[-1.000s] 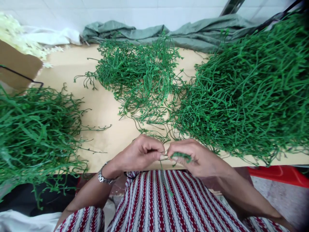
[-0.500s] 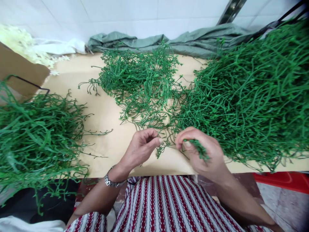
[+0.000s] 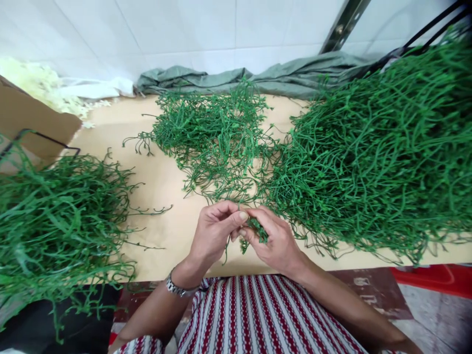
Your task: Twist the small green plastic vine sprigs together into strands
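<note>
"How far along are we, going left to right from the middle heap?"

"To its left, and nearer us, the left heap lies loose. On our side of the middle heap, our left hand is pinched closed, seemingly on a thin stem hanging below it. Next comes the bunch, small but gathered, then our right hand, fingers curled closed around it. Right of the middle heap, the big heap is loose too."

"So we judge that little is done?"

"One small bunch is in hand; three heaps are ungathered. We can't tell whether any of them is finished work."

"And which way does the bunch point?"

"Its long axis slants, from our meeting fingertips on the left down towards our right palm, so that end points away from the middle heap. One tuft droops our way. Our fingers hide the rest, so we can't tell where every stem runs."
</note>
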A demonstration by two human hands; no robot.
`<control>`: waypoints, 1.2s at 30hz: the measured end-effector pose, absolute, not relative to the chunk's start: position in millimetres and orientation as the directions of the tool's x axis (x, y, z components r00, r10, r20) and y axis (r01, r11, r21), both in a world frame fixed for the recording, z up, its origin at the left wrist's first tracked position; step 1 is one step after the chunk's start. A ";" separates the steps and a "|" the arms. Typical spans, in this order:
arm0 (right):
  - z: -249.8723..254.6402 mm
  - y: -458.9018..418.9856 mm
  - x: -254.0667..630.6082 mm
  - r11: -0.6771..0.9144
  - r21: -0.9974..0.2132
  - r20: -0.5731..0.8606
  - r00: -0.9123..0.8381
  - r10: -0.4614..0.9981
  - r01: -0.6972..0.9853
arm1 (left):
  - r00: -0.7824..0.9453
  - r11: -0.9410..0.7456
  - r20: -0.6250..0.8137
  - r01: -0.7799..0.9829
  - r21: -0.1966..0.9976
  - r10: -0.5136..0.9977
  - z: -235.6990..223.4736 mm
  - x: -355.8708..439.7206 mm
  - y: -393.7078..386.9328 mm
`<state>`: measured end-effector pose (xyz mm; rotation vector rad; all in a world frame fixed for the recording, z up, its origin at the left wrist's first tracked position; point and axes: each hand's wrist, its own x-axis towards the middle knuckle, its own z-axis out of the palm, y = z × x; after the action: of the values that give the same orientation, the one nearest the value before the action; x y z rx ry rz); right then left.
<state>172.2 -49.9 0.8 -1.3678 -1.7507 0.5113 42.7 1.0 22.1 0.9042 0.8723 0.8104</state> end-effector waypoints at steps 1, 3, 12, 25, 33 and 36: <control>0.4 -50.1 172.9 0.329 -0.723 0.364 -0.070 0.929 0.607 | 0.403 0.364 -0.252 -0.229 0.903 0.880 21.7 42.9 0.9; 1.5 -50.5 174.9 0.334 -0.700 0.357 -0.095 0.929 0.631 | 0.378 0.314 -0.203 -0.261 0.913 0.903 21.6 43.2 0.6; 15.1 -50.6 178.1 0.317 -0.900 0.246 -0.251 0.936 0.299 | 0.449 0.483 -0.275 -0.457 0.747 0.850 26.3 47.4 -1.3; 53.9 -64.9 232.8 0.431 -0.770 0.336 -0.275 0.901 0.470 | 0.292 0.173 -0.002 -0.562 0.809 0.957 57.2 20.7 20.8; 29.3 -59.9 219.4 0.203 -0.895 0.227 0.014 0.974 0.397 | 0.339 0.149 0.058 -0.554 0.819 0.939 66.4 15.6 15.0; 22.3 -43.7 202.5 0.177 -0.707 0.144 -0.105 0.984 0.685 | 0.361 0.142 0.078 -0.544 0.827 0.929 69.0 17.1 11.9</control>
<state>202.5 -43.7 22.3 -1.5697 -1.8576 0.6425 17.1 11.9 69.0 0.9006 0.5242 1.1358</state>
